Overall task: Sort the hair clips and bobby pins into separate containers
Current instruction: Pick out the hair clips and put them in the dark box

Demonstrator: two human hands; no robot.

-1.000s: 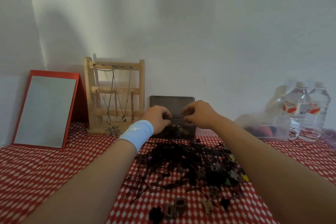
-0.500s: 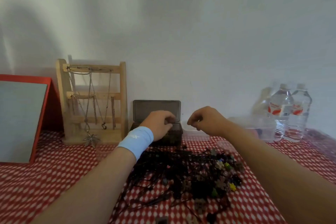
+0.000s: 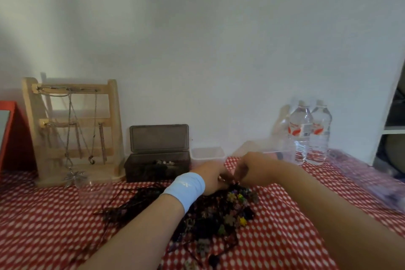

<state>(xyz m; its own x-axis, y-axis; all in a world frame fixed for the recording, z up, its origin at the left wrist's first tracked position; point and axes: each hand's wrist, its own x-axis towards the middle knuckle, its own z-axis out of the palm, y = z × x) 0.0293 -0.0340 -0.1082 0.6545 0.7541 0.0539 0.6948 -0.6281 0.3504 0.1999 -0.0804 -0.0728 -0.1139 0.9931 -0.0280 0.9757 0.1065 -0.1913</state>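
Note:
A dark heap of bobby pins and small flower hair clips [image 3: 221, 215] lies on the red checked tablecloth in front of me. My left hand [image 3: 210, 178], with a pale blue wristband, and my right hand [image 3: 254, 170] meet at the heap's far edge, fingers curled. What they pinch is hidden. Behind them stands a smoky dark box [image 3: 156, 166] with its lid up and small items inside. A small clear tub [image 3: 207, 153] sits right of it.
A wooden jewellery stand [image 3: 72, 131] with chains stands at the left, beside a red-framed mirror [image 3: 11, 136]. A larger clear container [image 3: 267, 147] and two water bottles [image 3: 309, 131] stand at the back right. A white shelf edge [image 3: 392, 131] is at far right.
Both hands have come back from the dark box to the far edge of the heap and closed together. The camera has swung right and down a little.

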